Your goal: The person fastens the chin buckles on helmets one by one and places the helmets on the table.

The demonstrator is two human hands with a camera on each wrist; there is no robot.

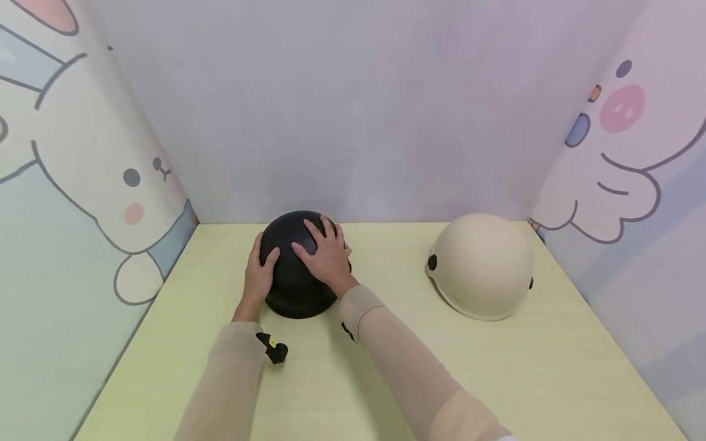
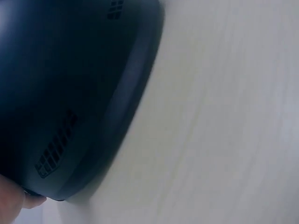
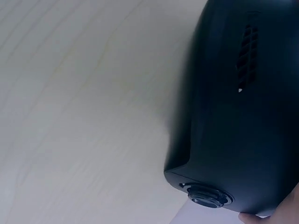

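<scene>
A black helmet (image 1: 295, 282) sits dome up on the table, left of the middle in the head view. My left hand (image 1: 258, 275) grips its left side, thumb toward the front. Across the upper right of the dome, my right hand (image 1: 329, 254) holds on with spread, bent fingers. Slotted vents mark the black shell (image 2: 93, 79) in the left wrist view, where fingertips (image 2: 11, 200) show by the rim. The right wrist view has a round side fitting (image 3: 205, 196) near the helmet's lower edge. Its inside is hidden.
A cream helmet (image 1: 482, 269) with dark side fittings stands dome up on the right of the pale wooden table (image 1: 386, 343). A plain back wall (image 1: 353, 110) and cartoon-printed side walls (image 1: 72, 257) enclose the table.
</scene>
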